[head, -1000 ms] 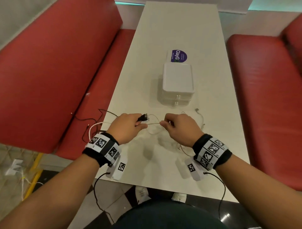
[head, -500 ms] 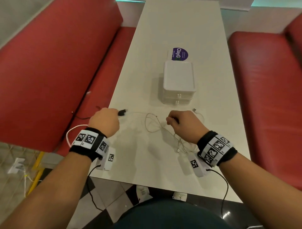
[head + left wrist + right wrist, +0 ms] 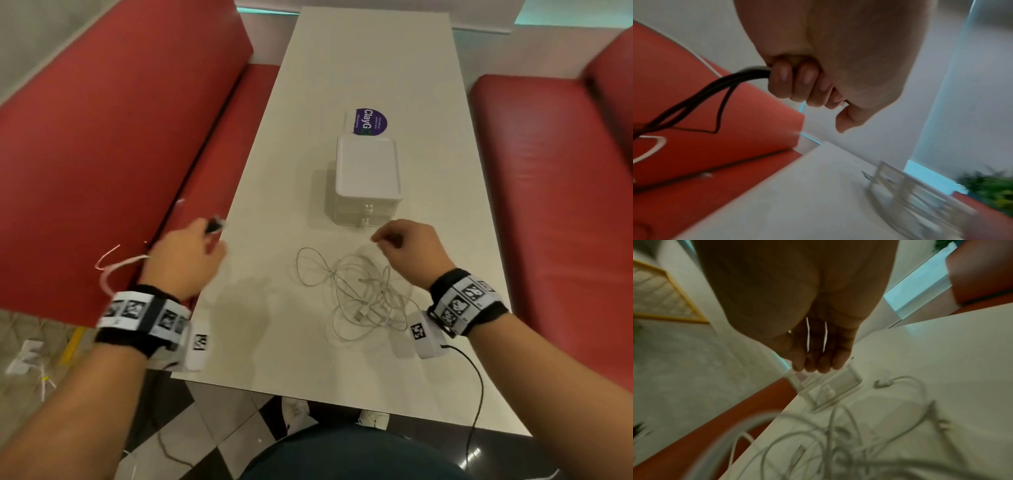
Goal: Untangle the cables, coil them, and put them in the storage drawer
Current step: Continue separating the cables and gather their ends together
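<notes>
Untangling step. Left hand gripped the black cable, off the table's left edge. Right hand hovered loosely curled, empty, over the white cable tangle. Drawer box shut. Next, probably: coil black.

A round purple sticker is lying on the white counter. Red benches are sitting on both sides. A green plant is showing, blurry, far off.
</notes>
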A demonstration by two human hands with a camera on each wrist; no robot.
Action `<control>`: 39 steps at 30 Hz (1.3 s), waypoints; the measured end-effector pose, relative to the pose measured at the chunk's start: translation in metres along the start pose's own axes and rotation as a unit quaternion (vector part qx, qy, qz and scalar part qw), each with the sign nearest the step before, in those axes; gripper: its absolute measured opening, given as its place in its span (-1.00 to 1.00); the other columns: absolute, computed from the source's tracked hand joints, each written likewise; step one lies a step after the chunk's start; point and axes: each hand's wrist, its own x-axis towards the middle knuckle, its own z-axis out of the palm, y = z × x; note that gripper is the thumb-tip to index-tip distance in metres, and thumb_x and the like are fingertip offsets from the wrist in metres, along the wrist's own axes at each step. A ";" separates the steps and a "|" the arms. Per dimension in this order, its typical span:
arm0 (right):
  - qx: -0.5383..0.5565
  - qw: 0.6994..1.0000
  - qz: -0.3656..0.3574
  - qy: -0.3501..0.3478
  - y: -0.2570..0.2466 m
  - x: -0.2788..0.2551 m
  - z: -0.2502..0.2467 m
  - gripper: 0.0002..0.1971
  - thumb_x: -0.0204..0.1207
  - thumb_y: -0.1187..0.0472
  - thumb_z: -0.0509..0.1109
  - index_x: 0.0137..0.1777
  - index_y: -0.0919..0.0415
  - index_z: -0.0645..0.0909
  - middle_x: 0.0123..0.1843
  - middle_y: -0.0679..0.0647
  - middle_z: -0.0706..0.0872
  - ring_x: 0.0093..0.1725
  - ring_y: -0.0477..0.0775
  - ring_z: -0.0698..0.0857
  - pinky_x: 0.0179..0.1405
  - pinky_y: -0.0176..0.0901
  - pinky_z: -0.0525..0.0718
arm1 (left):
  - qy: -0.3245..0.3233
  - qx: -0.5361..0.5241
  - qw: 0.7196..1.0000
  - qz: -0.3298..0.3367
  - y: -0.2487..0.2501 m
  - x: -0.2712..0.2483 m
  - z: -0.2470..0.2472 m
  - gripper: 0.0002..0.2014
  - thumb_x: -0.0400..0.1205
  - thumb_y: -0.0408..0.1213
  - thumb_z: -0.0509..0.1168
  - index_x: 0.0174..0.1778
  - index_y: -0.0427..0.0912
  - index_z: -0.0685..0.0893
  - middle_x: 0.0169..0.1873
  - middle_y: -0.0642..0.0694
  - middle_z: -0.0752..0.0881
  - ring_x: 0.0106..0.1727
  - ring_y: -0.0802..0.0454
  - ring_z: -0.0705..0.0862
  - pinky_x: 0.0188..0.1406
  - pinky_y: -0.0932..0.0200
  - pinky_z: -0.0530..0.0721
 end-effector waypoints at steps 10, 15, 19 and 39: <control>-0.124 0.971 -0.062 -0.195 -0.009 0.020 0.073 -0.74 0.63 0.31 0.33 0.17 0.14 0.81 0.12 0.13 0.62 0.05 0.15 0.68 0.06 -0.24 0.54 | -0.124 -0.124 0.982 0.068 0.060 -0.019 0.056 -0.68 0.70 -0.10 0.21 0.31 -0.17 0.53 -0.13 0.04 0.58 -0.15 -0.05 0.60 -0.18 0.07 0.48; -0.153 0.967 -0.064 -0.194 -0.004 0.022 0.075 -0.88 0.55 0.34 0.45 -0.01 0.22 0.81 0.06 0.06 0.51 -0.07 0.14 0.63 -0.04 -0.16 0.57 | -0.135 -0.128 0.981 0.055 0.058 -0.027 0.057 -0.86 0.69 -0.12 0.21 -0.04 -0.10 0.44 -0.27 0.08 0.55 -0.25 -0.05 0.61 -0.32 0.07 0.42; -0.172 0.962 -0.085 -0.193 -0.008 0.019 0.076 -0.89 0.54 0.43 0.35 -0.04 0.26 0.67 0.00 0.08 0.54 -0.13 0.24 0.64 -0.08 0.08 0.65 | -0.136 -0.134 0.980 0.062 0.057 -0.028 0.058 -0.86 0.68 -0.12 0.22 -0.05 -0.09 0.42 -0.25 0.08 0.56 -0.29 0.00 0.60 -0.33 0.08 0.42; 0.122 0.962 -0.111 -0.219 -0.087 -0.034 0.013 -0.84 0.38 0.36 0.68 -0.12 0.17 0.78 -0.36 -0.03 0.78 -0.36 -0.04 0.79 -0.21 -0.19 0.79 | -0.185 -0.404 0.893 0.073 0.104 -0.030 0.037 -0.74 0.79 -0.21 0.11 -0.01 -0.21 0.68 -0.22 -0.22 0.81 -0.21 -0.11 0.81 -0.04 -0.19 0.78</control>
